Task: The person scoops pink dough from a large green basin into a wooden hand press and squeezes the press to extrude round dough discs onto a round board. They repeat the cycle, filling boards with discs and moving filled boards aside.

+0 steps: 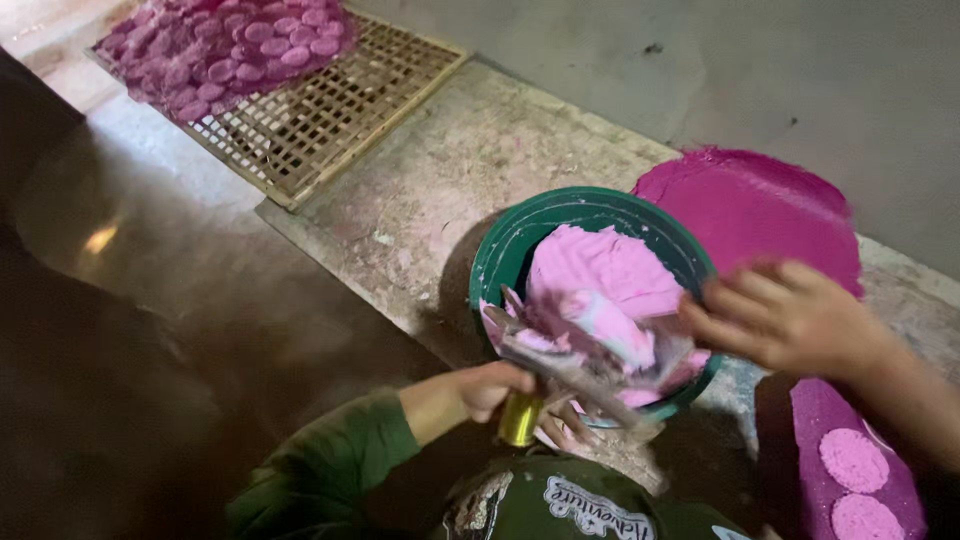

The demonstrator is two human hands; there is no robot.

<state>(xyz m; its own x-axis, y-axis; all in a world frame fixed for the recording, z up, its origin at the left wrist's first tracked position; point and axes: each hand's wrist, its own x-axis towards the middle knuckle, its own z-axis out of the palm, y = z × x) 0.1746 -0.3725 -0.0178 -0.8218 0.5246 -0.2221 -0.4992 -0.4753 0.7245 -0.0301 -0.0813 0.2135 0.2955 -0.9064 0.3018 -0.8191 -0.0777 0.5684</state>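
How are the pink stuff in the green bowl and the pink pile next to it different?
The paste in the green bowl is pale pink, lumpy and wet-looking; the pile on the floor is deep magenta, spread flat and powdery-looking. The paste sits under the right hand and by the left hand; the pile lies untouched. Both are pink.

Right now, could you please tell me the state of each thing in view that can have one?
Green bowl: upright, part full of pale pink paste.
Left hand: closed on the gold-handled tool, whose paste-smeared blade lies over the bowl.
Right hand: fingers spread at the bowl's rim, blurred; a grip cannot be told.
Woven tray: flat, part covered with pink discs.
Magenta powder heap: loose, spread flat.
Two pressed discs: lying on a magenta sheet.
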